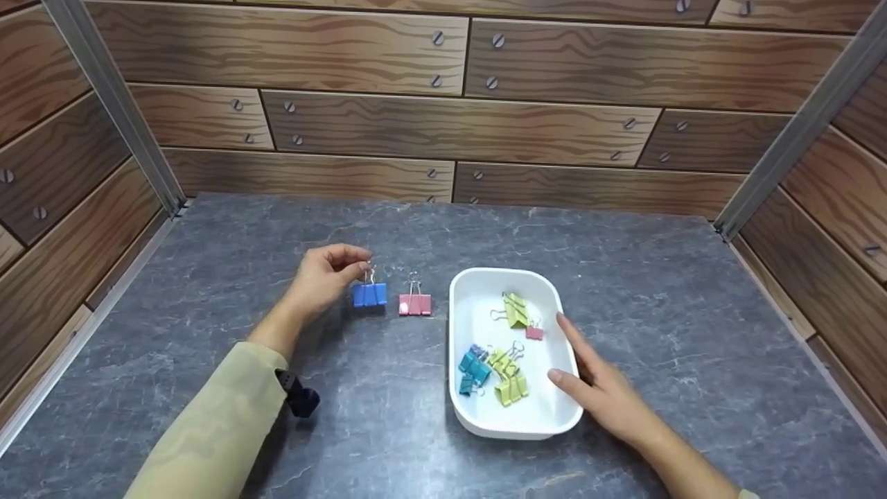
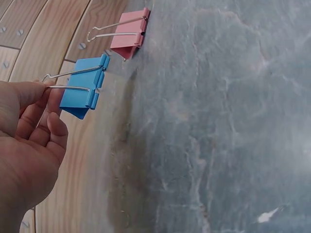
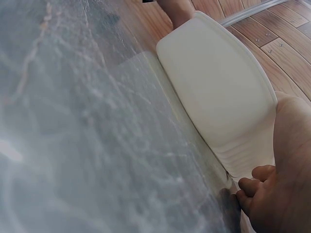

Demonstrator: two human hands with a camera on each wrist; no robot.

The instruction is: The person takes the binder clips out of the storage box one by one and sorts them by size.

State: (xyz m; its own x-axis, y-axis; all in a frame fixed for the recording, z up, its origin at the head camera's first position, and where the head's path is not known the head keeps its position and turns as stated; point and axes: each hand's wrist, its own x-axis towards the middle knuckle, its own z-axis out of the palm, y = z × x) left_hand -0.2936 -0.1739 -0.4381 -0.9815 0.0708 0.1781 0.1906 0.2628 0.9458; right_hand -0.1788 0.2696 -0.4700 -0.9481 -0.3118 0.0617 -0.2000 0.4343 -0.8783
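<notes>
My left hand (image 1: pixel 328 276) pinches a blue binder clip (image 1: pixel 370 294) by its wire handles, thumb against fingertips. In the left wrist view the blue clip (image 2: pixel 83 87) has its spine toward the grey tabletop. Just to its right a pink binder clip (image 1: pixel 415 304) rests on the table, handles pointing away from me. My right hand (image 1: pixel 610 395) grips the right side of a white plastic bin (image 1: pixel 514 428), thumb over the rim. Inside the bin lie several lime green clips (image 1: pixel 511 391), teal clips (image 1: pixel 475 367) and a small red one (image 1: pixel 534 333).
The grey marbled tabletop (image 1: pixel 388 430) spreads around the bin. Wood-patterned panels (image 1: pixel 360 125) close off the back and both sides, with metal posts (image 1: pixel 121 111) at the corners. A dark band (image 1: pixel 299 395) sits at my left sleeve's cuff.
</notes>
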